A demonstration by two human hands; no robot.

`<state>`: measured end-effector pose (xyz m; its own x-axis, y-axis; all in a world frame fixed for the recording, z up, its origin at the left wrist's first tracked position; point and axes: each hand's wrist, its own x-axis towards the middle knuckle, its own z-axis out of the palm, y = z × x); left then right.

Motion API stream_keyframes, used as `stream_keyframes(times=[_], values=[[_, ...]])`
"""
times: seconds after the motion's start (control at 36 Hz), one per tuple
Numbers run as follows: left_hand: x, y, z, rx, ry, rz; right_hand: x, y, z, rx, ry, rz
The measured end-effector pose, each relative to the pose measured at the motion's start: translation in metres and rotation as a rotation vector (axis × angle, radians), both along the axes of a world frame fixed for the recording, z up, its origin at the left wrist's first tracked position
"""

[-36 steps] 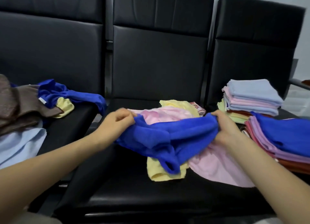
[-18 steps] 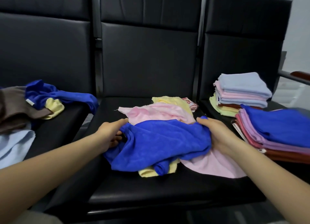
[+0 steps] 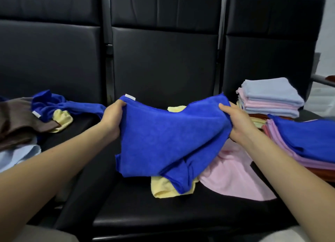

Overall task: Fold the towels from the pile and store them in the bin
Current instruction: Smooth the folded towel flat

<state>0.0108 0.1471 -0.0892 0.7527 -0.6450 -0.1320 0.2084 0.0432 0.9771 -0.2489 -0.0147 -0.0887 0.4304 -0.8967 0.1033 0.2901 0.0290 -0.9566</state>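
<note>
Head view: left hand and right hand each grip an upper corner of the blue towel, lifted over the middle seat w/ its lower part bunched. Step looks like spreading – next, prob. shake flat, then fold. No bin visible.

No readable text anywhere (white tag on blue towel blank at this resolution).
</note>
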Motion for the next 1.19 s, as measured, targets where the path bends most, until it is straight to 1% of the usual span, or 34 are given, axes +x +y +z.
stream_keyframes(times=[0.06, 0.14, 0.22, 0.28, 0.33, 0.39, 0.44, 0.53, 0.64, 0.69, 0.78, 0.86, 0.92, 0.97, 1.03, 1.06, 1.14, 1.19], values=[[0.011, -0.007, -0.005, 0.040, -0.074, 0.010, 0.006, -0.008, -0.007, 0.051, 0.014, -0.028], [0.025, -0.020, -0.016, 0.030, -0.209, 0.038, 0.014, -0.023, -0.013, 0.118, -0.012, -0.082], [0.037, -0.032, -0.026, 0.028, -0.275, 0.094, 0.024, -0.032, -0.016, 0.211, -0.030, -0.162], [0.044, -0.034, -0.038, 0.068, -0.275, 0.052, 0.028, -0.034, -0.022, 0.303, 0.030, -0.162], [0.057, -0.037, -0.059, 0.150, -0.214, -0.024, 0.029, -0.031, -0.026, 0.390, 0.154, -0.106], [0.064, -0.036, -0.074, 0.250, -0.153, -0.082, 0.028, -0.030, -0.028, 0.411, 0.214, -0.068], [0.056, -0.029, -0.072, 0.319, -0.167, -0.085, 0.025, -0.028, -0.027, 0.393, 0.196, -0.076], [0.047, -0.018, -0.068, 0.403, -0.330, -0.061, 0.017, -0.022, -0.025, 0.338, 0.207, -0.149], [0.026, -0.003, -0.065, 0.472, -0.479, -0.083, 0.008, -0.003, -0.024, 0.338, 0.279, -0.110], [0.018, 0.002, -0.063, 0.489, -0.492, -0.111, 0.007, 0.007, -0.025, 0.341, 0.307, -0.100], [0.009, 0.011, -0.057, 0.533, -0.478, -0.152, -0.001, 0.020, -0.025, 0.350, 0.281, -0.078], [0.003, 0.022, -0.053, 0.582, -0.476, -0.193, -0.012, 0.034, -0.023, 0.400, 0.257, 0.014], [0.002, 0.029, -0.052, 0.603, -0.463, -0.227, -0.018, 0.045, -0.023, 0.417, 0.286, 0.094], [0.001, 0.036, -0.050, 0.615, -0.454, -0.274, -0.023, 0.056, -0.024, 0.370, 0.401, 0.179], [0.002, 0.042, -0.048, 0.622, -0.449, -0.309, -0.027, 0.065, -0.026, 0.252, 0.517, 0.241], [0.001, 0.046, -0.047, 0.633, -0.454, -0.326, -0.029, 0.070, -0.027, 0.191, 0.544, 0.262], [-0.001, 0.051, -0.044, 0.679, -0.509, -0.399, -0.032, 0.081, -0.035, 0.077, 0.532, 0.280], [-0.003, 0.055, -0.045, 0.707, -0.547, -0.467, -0.029, 0.089, -0.040, 0.055, 0.507, 0.248]])
